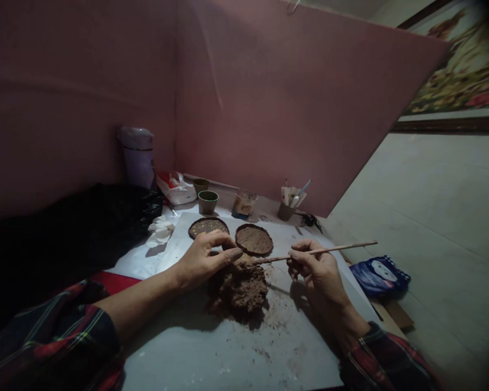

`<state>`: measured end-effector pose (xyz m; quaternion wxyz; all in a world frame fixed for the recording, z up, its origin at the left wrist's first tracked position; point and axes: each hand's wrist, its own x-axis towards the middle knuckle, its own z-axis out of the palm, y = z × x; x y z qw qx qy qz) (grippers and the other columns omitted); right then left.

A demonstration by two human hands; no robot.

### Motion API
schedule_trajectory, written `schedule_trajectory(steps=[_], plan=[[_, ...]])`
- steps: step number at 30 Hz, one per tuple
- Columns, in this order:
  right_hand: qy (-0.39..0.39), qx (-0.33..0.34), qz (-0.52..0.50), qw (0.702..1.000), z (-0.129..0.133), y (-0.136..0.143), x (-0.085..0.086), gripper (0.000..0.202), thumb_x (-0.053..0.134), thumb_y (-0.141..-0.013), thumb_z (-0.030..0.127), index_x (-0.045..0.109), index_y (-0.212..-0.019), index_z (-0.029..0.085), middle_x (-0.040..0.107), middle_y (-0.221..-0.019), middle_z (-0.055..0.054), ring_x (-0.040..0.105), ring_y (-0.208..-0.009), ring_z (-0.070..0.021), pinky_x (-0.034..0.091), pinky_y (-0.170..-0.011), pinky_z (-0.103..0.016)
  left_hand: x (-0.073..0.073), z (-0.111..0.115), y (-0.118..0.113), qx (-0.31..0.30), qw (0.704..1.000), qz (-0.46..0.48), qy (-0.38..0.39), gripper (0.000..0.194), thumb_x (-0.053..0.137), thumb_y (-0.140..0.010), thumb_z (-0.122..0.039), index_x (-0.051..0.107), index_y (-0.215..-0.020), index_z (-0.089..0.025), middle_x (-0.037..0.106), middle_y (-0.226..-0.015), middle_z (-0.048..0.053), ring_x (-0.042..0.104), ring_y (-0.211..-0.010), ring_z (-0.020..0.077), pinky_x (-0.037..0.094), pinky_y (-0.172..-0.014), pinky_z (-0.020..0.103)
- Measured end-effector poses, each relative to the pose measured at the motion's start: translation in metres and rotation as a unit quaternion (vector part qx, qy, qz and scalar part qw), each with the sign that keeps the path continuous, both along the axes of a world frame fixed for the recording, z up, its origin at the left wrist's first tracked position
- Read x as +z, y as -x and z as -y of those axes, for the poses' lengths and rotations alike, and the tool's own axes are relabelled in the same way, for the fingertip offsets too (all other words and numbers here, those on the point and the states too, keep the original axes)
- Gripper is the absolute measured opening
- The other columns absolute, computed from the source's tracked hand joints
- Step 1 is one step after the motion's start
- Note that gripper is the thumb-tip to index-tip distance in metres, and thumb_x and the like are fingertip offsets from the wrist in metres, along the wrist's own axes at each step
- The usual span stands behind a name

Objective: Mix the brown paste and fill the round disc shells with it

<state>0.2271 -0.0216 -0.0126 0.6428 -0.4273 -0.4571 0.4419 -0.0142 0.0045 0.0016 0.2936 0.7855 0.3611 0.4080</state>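
On the pale desk (187,353), we have a crumbly brown clump (244,290) between our two hands, probably placed there so that both can reach it without stretching. Our right hand (315,269) pinches a thin stick (340,248) like a pen, thumb and forefinger closed on its shaft; that grip likely gives us fine control of the tip, which lies at the clump's far edge. Our left hand (207,258) arches over the clump's far left side, fingers bent and thumb pointing towards the stick's tip, perhaps to steady the mass; we cannot tell whether it grips anything. Just beyond sit the speckled disc (208,226) and the plain brown disc (254,239), seemingly set back from the loose crumbs (263,353). At the rear, the green-rimmed cup (207,203) and the tool cup (286,212) stand upright, apart from the work. Our left forearm (140,307) slants in low, while our right wrist (352,326) comes up from the opposite side.
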Motion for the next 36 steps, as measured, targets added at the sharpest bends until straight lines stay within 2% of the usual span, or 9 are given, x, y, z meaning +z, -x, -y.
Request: schedule_trajectory(steps=[4,10,15,19,24,31,36], plan=[[-0.034,-0.026,-0.026,0.999,0.000,-0.002,0.003,0.013,0.069,-0.067,0.020,0.057,-0.073,0.019,0.058,-0.054,0.003,0.048,-0.041,-0.0093,0.037,-0.035,-0.019,-0.002,-0.002,0.000,-0.005,1.000,0.002,-0.008,0.023,0.055,-0.080,-0.034,0.064,-0.071,-0.015,0.060,-0.074,0.003,0.054,-0.074,0.0155,0.041,-0.070,0.028],[-0.012,0.030,0.008,0.999,0.005,0.003,0.003,0.012,0.069,-0.070,0.023,0.058,-0.068,0.018,0.059,-0.055,0.001,0.050,-0.045,-0.0099,0.040,-0.040,-0.021,-0.002,-0.001,0.000,0.003,1.000,0.012,0.001,0.026,0.053,-0.082,-0.037,0.063,-0.073,-0.015,0.061,-0.074,0.002,0.054,-0.073,0.0152,0.041,-0.070,0.027],[-0.017,0.037,0.034,0.999,0.007,0.007,0.004,0.011,0.070,-0.068,0.023,0.059,-0.069,0.018,0.059,-0.057,0.002,0.051,-0.046,-0.0105,0.040,-0.042,-0.022,0.001,0.002,0.000,0.007,1.000,0.010,0.002,0.026,0.054,-0.083,-0.037,0.064,-0.073,-0.015,0.061,-0.075,0.002,0.055,-0.073,0.0149,0.041,-0.070,0.027],[-0.043,0.026,0.016,0.999,0.008,0.007,0.004,0.009,0.068,-0.070,0.022,0.059,-0.070,0.019,0.058,-0.057,0.002,0.050,-0.045,-0.0101,0.039,-0.041,-0.021,0.003,0.003,-0.001,0.007,1.000,0.016,0.001,0.026,0.054,-0.082,-0.036,0.064,-0.073,-0.014,0.060,-0.073,0.002,0.054,-0.072,0.0147,0.041,-0.069,0.026],[-0.022,0.046,0.040,0.998,0.008,0.009,0.003,0.010,0.069,-0.070,0.023,0.060,-0.071,0.019,0.059,-0.057,0.002,0.051,-0.046,-0.0106,0.039,-0.041,-0.022,0.004,0.003,-0.001,0.014,1.000,0.021,0.003,0.026,0.054,-0.083,-0.037,0.063,-0.072,-0.014,0.060,-0.072,0.002,0.054,-0.071,0.0142,0.042,-0.068,0.026],[-0.050,0.038,-0.007,0.998,0.011,0.008,0.005,0.006,0.066,-0.071,0.021,0.060,-0.071,0.019,0.058,-0.059,0.002,0.050,-0.047,-0.0095,0.039,-0.043,-0.021,0.000,0.001,-0.002,0.023,0.994,0.083,0.064,0.030,0.052,-0.084,-0.040,0.058,-0.068,-0.014,0.056,-0.064,0.000,0.051,-0.060,0.0109,0.041,-0.055,0.022],[-0.024,0.070,0.042,0.996,0.011,0.011,0.003,0.009,0.068,-0.071,0.022,0.060,-0.069,0.018,0.056,-0.056,0.002,0.048,-0.047,-0.0090,0.039,-0.043,-0.020,-0.004,-0.001,-0.002,0.012,0.987,0.118,0.110,0.032,0.053,-0.083,-0.045,0.056,-0.071,-0.015,0.054,-0.058,-0.002,0.049,-0.052,0.0093,0.040,-0.048,0.021]])
